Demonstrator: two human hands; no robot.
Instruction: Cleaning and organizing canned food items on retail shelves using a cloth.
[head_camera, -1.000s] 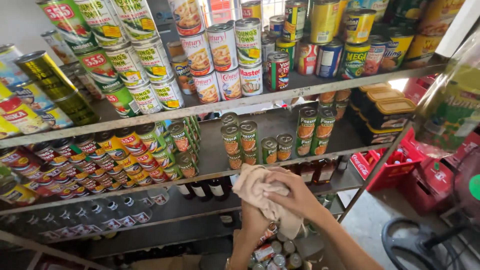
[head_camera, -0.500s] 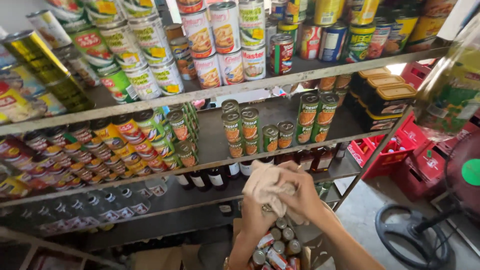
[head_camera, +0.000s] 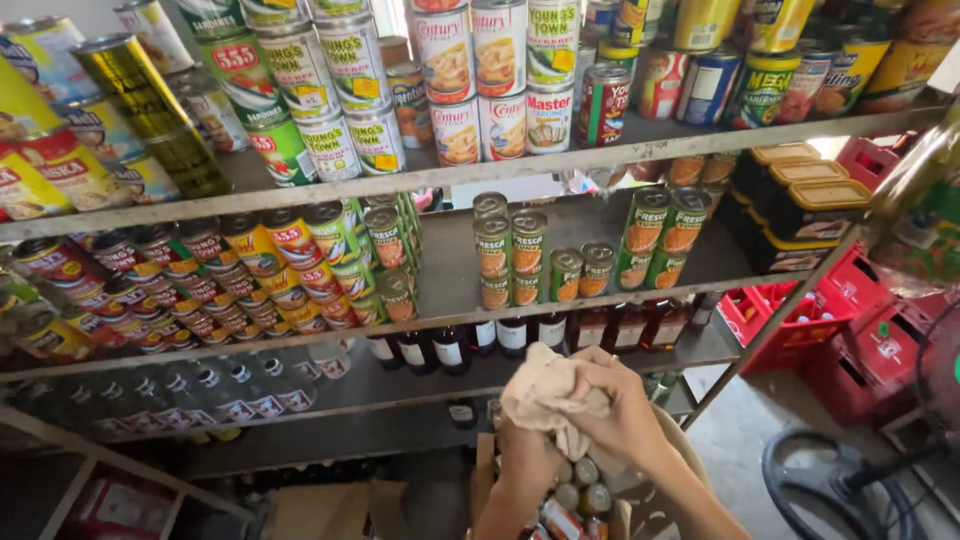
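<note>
Our right hand (head_camera: 625, 415) has its fingers clenched around a crumpled beige cloth (head_camera: 545, 395), bunching it from the right side, while our left hand (head_camera: 525, 455) sits just below and to the left, its fingers curled up into the underside of the same cloth, so both hands are grasping it together; we cannot tell whether a can is hidden inside the folds. The cloth lies on top of and between our fingers, its loose edge spilling toward the upper left, directly above an open cardboard box (head_camera: 485, 470) packed with small cans (head_camera: 585, 495) standing upright. We judge that a loose corner of cloth could drag across those can tops and tip one, or that anything wrapped inside could slip out and drop into the box. Beyond the box stand metal shelves (head_camera: 440, 250) crowded with stacked green and red tins (head_camera: 510, 255), and a careless swing of an elbow could knock the nearest stack. Dark bottles (head_camera: 450, 350) line the shelf below, and red crates (head_camera: 800, 320) sit on the floor to the right
</note>
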